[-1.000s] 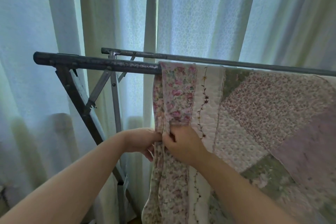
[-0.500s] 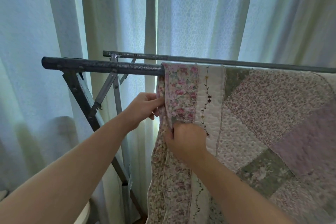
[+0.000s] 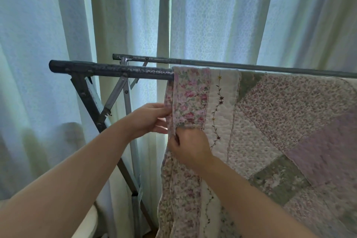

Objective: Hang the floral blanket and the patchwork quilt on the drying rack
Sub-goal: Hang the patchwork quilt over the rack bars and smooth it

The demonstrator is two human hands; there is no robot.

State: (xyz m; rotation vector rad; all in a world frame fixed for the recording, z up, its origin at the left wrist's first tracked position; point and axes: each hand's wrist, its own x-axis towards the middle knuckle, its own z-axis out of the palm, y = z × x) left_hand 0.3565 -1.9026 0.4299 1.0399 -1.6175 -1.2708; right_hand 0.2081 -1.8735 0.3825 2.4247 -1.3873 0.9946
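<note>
Across the far side, pale curtains point(image 3: 212, 15). Over the near one of 2 bars of the drying rack point(image 3: 108, 68), draped and hanging down at right, the patchwork quilt point(image 3: 280, 121). At its left edge the left hand point(image 3: 148, 120), fingers pinching the floral border. Just below, the right hand point(image 3: 190, 147), fingers curled round the same border.

The patchwork quilt point(image 3: 270, 121) is matt, puckered, stitched cloth. At ten o'clock the drying rack point(image 3: 112, 68) is dark metal, seemingly pitted. The curtains point(image 3: 212, 15) at twelve o'clock are thin textured cloth.
</note>
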